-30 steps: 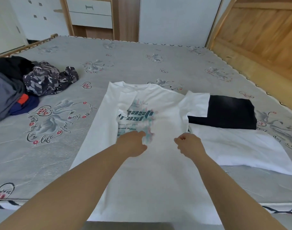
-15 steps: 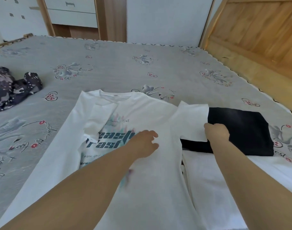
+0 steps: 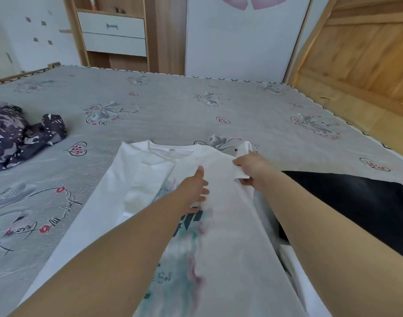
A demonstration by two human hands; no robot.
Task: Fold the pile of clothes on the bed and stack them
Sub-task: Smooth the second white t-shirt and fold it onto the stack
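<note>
White T-shirt (image 3: pixel 230 225) spread face up on the bed (image 3: pixel 173 106), collar at the far end, printed chest under and just beyond the left hand (image 3: pixel 196 191). Left sleeve already folded in over the chest, to the left of that hand. Left hand flat on the shirt front, fingers straight and slightly spread, thumb pointing away, pressing the fabric down. Right hand (image 3: pixel 250 167) just to the right of it and a little farther off, fingers curled and clamped on the right sleeve (image 3: pixel 242 152), sleeve bunched and lifted off the bed, its cuff sticking up past the knuckles. Folded black garment (image 3: pixel 356 207) lying to the right of the right forearm, near it; white fabric (image 3: pixel 296 259) showing beneath that forearm, partly hidden. Unfolded dark patterned clothes (image 3: pixel 19 136) heaped well off to the left of the left hand. Wooden headboard (image 3: pixel 356 53) far right.
</note>
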